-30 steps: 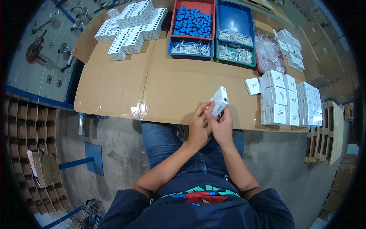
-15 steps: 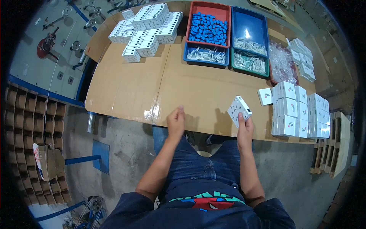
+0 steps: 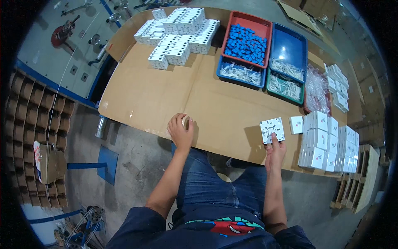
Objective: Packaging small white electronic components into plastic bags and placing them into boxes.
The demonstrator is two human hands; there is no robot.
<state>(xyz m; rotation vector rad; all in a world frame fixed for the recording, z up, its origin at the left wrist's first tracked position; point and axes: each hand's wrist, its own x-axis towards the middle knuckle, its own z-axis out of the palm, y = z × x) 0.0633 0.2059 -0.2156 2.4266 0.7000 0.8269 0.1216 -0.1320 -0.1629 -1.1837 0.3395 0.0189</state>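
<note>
My right hand (image 3: 275, 155) grips a white square plate (image 3: 272, 124) with dark slots and small holes over its face. The thumb lies on its front near the lower edge, and the fingers are behind it, mostly hidden. The plate is held over the right part of the cardboard tabletop (image 3: 166, 99), face up toward me. Close to the near edge of the tabletop, my left hand (image 3: 180, 132) has its fingers curved and thumb apart, with nothing visible in it. A small white box (image 3: 296, 125) lies just right of the plate.
Stacked white boxes (image 3: 318, 141) stand at the right edge. White blocks with dark slots (image 3: 182, 25) are piled far left. Trays at the back hold blue pieces (image 3: 244, 43) and small whitish parts (image 3: 240, 74). Clear plastic bags (image 3: 316, 89) fill a red tray beside them.
The plate in my right hand has turned from edge-on tilt to show its slotted face. My left hand has shifted left and its fingers have spread. The whole view has swung slightly.
</note>
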